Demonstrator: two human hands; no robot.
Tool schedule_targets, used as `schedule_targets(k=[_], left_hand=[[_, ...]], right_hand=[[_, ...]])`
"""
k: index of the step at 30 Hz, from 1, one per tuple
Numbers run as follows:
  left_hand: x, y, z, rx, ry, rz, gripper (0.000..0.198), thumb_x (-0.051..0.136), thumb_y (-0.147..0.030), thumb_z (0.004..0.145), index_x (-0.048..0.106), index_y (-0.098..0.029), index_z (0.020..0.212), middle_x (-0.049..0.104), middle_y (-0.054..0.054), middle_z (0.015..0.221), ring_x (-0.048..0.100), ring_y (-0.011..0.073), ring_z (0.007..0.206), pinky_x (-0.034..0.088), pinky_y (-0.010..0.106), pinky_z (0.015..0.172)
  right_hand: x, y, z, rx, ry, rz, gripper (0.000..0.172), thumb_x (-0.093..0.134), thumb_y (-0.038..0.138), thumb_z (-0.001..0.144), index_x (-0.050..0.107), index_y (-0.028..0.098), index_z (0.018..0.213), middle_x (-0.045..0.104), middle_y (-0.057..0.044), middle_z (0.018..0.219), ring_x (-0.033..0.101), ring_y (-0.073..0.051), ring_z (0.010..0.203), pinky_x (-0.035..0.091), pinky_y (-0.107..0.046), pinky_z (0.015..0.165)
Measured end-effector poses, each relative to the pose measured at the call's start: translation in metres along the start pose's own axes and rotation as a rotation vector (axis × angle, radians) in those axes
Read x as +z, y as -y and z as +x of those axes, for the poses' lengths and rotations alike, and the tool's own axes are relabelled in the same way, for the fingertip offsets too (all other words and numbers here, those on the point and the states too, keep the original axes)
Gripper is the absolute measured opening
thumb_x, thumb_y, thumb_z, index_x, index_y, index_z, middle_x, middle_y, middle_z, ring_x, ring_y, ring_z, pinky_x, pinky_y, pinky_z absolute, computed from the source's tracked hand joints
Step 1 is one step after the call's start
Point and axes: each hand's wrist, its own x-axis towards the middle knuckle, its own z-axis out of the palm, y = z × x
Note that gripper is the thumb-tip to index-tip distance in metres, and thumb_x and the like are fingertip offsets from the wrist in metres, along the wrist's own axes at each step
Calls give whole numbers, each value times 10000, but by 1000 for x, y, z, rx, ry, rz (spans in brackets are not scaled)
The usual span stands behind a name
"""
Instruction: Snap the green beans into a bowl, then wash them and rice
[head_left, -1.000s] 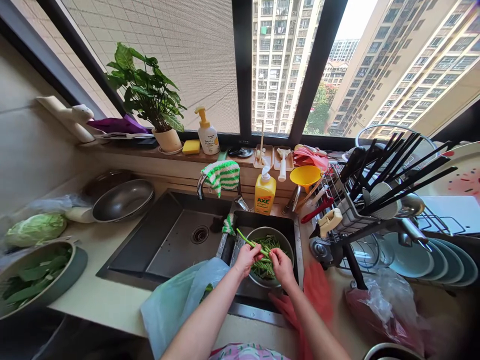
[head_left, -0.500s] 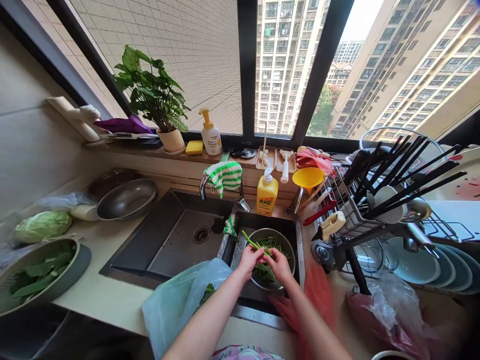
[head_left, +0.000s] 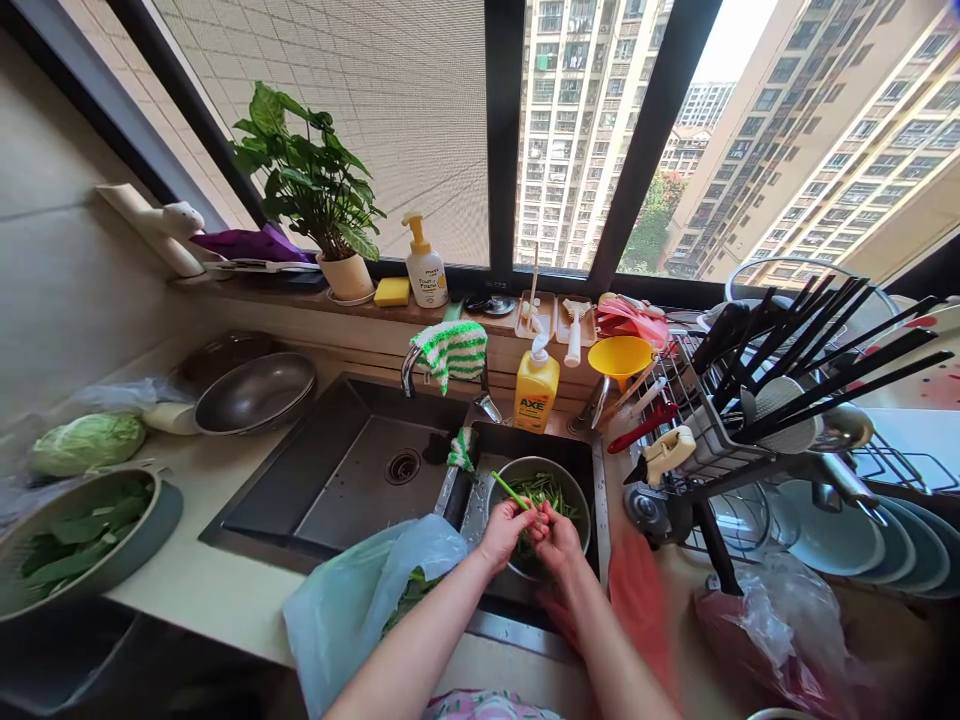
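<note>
The left hand [head_left: 504,535] pinches a green stem [head_left: 510,489] between thumb and fingers, its free end poking up and left of the grip. The right hand [head_left: 561,540] meets it at the other end, fingers curled in and close against the left ones; whether its tips are pressed on the stem, I cannot tell. The stem is over the pot [head_left: 582,500], which sits right under the grip in the smaller basin [head_left: 480,495] and holds more greens [head_left: 553,490].

Left of the grip and nearer the body, a pale blue bag [head_left: 337,590] lies over the counter edge, leaves showing at its mouth. Farther left is the wide basin [head_left: 352,490], then a pan [head_left: 256,392], a cabbage [head_left: 88,443] and, nearer the body, a tub [head_left: 171,515] of leaves. Just beyond the grip stands the yellow bottle [head_left: 537,392]; left of that, a striped cloth [head_left: 454,350] hangs over the tap [head_left: 409,375]. Beyond the grip to the right are a yellow funnel [head_left: 619,355] and a rack [head_left: 697,440] of chopsticks, with plates [head_left: 832,530] lower down. Red plastic [head_left: 637,610] lies beside the right forearm
</note>
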Motion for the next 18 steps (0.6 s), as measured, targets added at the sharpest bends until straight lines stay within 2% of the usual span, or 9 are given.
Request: schedule_targets(k=[2, 4, 7, 9, 12, 15, 18], left_hand=[[0, 5, -2, 35, 28, 74, 304, 769, -296, 548, 591, -114, 714, 625, 17, 654, 581, 112, 578, 455, 238, 609], [-3, 8, -1, 66, -6, 136, 301, 763, -274, 544, 577, -127, 729, 626, 8, 666, 578, 106, 592, 453, 225, 595], [-11, 6, 4, 68, -43, 199, 417, 791, -209, 479, 514, -158, 787, 604, -32, 611, 567, 98, 550, 442, 207, 545], [-14, 2, 5, 16, -2, 236, 484, 797, -197, 472, 467, -175, 826, 585, -54, 570, 560, 92, 505, 443, 205, 528], [-14, -7, 2, -123, 45, 262, 429, 753, -296, 578, 449, -175, 855, 608, -28, 634, 589, 95, 520, 480, 231, 561], [-11, -13, 0, -175, -8, 254, 359, 673, -405, 669, 474, -165, 846, 621, 4, 718, 597, 92, 520, 501, 253, 563], [-10, -12, 1, -116, -98, 263, 363, 703, -412, 626, 511, -152, 793, 607, -7, 671, 550, 77, 463, 467, 223, 486]], right_hand=[[-4, 3, 1, -19, -21, -58, 294, 684, 399, 604, 480, 190, 575, 385, 72, 430, 317, -56, 357, 282, -205, 384], [-8, 5, -1, -42, -2, -156, 284, 709, 397, 583, 539, 182, 656, 511, 42, 531, 427, -74, 426, 344, -207, 429], [-11, 6, -4, -106, 74, -351, 310, 694, 420, 603, 578, 179, 759, 595, 12, 687, 517, -104, 562, 397, -219, 511], [-14, 6, -5, -192, 97, -504, 301, 674, 428, 615, 579, 168, 733, 583, 13, 659, 509, -113, 574, 390, -222, 522], [-17, 8, -3, -347, 77, -724, 249, 637, 401, 631, 580, 163, 680, 558, 19, 604, 485, -125, 573, 376, -233, 536], [-16, 13, -5, -486, 69, -931, 205, 577, 379, 678, 586, 175, 661, 552, 15, 600, 462, -129, 572, 358, -241, 547], [-14, 13, -9, -589, 57, -1053, 201, 533, 374, 711, 571, 194, 632, 535, 13, 575, 436, -127, 549, 334, -244, 540]])
